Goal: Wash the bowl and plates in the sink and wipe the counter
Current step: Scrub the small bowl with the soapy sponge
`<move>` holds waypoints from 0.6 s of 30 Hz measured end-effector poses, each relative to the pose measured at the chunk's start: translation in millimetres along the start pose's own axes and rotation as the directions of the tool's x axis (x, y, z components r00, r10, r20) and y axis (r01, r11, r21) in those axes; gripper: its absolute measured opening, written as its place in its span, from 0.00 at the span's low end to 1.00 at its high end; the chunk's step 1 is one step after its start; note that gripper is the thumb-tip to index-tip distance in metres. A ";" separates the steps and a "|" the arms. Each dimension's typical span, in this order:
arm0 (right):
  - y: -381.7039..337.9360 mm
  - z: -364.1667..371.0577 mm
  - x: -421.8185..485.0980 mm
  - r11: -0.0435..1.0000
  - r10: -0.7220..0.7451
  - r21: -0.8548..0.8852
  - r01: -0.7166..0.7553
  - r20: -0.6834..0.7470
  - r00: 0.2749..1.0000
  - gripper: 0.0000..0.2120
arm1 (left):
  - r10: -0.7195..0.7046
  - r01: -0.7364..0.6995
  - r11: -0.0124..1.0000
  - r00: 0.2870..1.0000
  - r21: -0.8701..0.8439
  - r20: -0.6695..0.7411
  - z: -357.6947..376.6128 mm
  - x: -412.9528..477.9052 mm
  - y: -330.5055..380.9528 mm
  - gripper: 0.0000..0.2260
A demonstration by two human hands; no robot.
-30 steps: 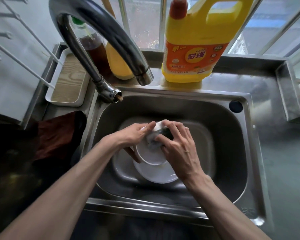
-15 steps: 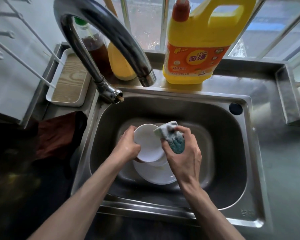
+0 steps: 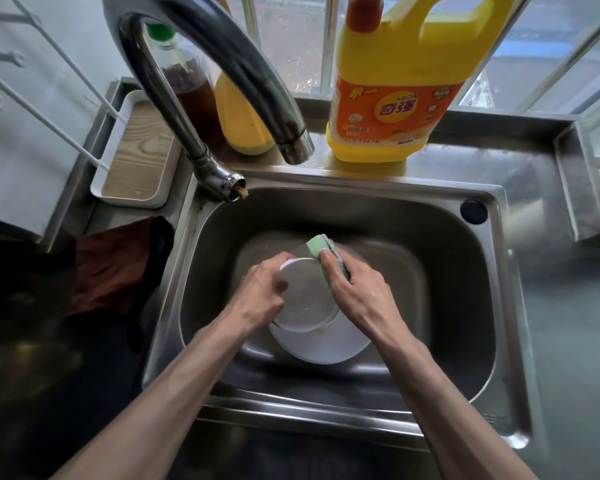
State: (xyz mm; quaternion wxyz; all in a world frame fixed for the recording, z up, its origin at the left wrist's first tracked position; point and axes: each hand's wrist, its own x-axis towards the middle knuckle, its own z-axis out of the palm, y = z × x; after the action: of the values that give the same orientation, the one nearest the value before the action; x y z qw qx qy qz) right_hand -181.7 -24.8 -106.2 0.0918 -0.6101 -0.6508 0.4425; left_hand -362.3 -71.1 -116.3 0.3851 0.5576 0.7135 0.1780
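A small white plate (image 3: pixel 305 299) is tilted up inside the steel sink (image 3: pixel 371 216). My left hand (image 3: pixel 262 292) grips its left rim. My right hand (image 3: pixel 359 292) holds a green and grey sponge (image 3: pixel 321 252) against the plate's upper right edge. Beneath them a larger white plate (image 3: pixel 323 348) lies flat on the sink floor. Part of the held plate's right side is hidden by my right hand.
The curved tap (image 3: pixel 222 71) arches over the sink's back left. A yellow detergent jug (image 3: pixel 392 88) and two bottles stand on the back ledge. A white tray (image 3: pixel 139 154) and a dark red cloth (image 3: pixel 111 268) lie left; steel counter (image 3: pixel 565 306) runs right.
The sponge has moved from the plate's face up to its top right edge, turning its green side toward me. My left hand kept its grip while the plate tilted.
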 end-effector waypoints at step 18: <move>17.0 9.5 -9.8 0.969 -0.074 0.243 0.050 0.091 0.993 0.12 | -0.212 0.177 0.948 0.971 -0.264 -0.110 0.4 4.7 -12.8 0.21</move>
State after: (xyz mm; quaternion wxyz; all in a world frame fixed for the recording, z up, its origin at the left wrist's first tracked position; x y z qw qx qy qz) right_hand -173.5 -40.1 -119.4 0.1464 -0.5512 -0.6150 0.5445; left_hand -370.7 -70.8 -127.0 0.4188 0.4172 0.7614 0.2659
